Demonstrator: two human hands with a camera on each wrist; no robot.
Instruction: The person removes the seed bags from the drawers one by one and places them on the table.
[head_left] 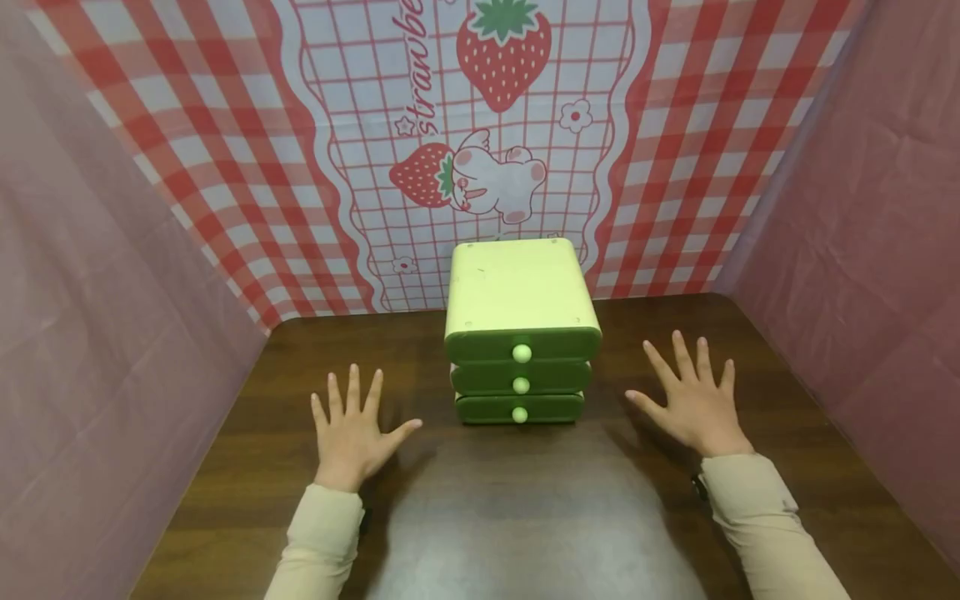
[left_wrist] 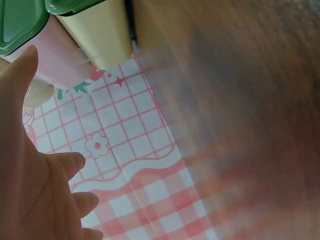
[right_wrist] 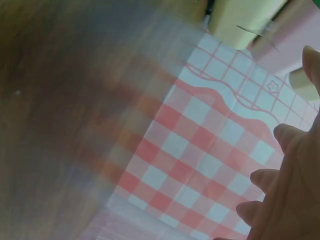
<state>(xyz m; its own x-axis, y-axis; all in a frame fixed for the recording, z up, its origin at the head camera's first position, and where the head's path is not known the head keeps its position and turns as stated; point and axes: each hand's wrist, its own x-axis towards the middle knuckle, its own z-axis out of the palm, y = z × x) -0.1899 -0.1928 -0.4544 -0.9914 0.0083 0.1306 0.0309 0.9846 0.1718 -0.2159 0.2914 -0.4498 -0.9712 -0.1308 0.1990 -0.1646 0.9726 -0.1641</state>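
A small chest of drawers [head_left: 523, 287] stands at the back middle of the table, with a pale yellow top and three dark green drawer fronts, each with a round pale knob [head_left: 521, 385]. All three drawers look pushed in. To its left, my left hand [head_left: 351, 442] is held over the table with fingers straight and spread, holding nothing. On the other side my right hand [head_left: 699, 408] is spread the same way, its thumb toward the chest. Both wrist views show the chest's side, with yellow [left_wrist: 102, 37] and pink [right_wrist: 295, 37] parts, beyond the fingers.
The brown wooden table [head_left: 450, 500] reflects light near its front. Behind it hangs a red-and-white checked cloth [head_left: 217, 167] with strawberry prints. Pink fabric walls [head_left: 97, 333] close in the left and right sides.
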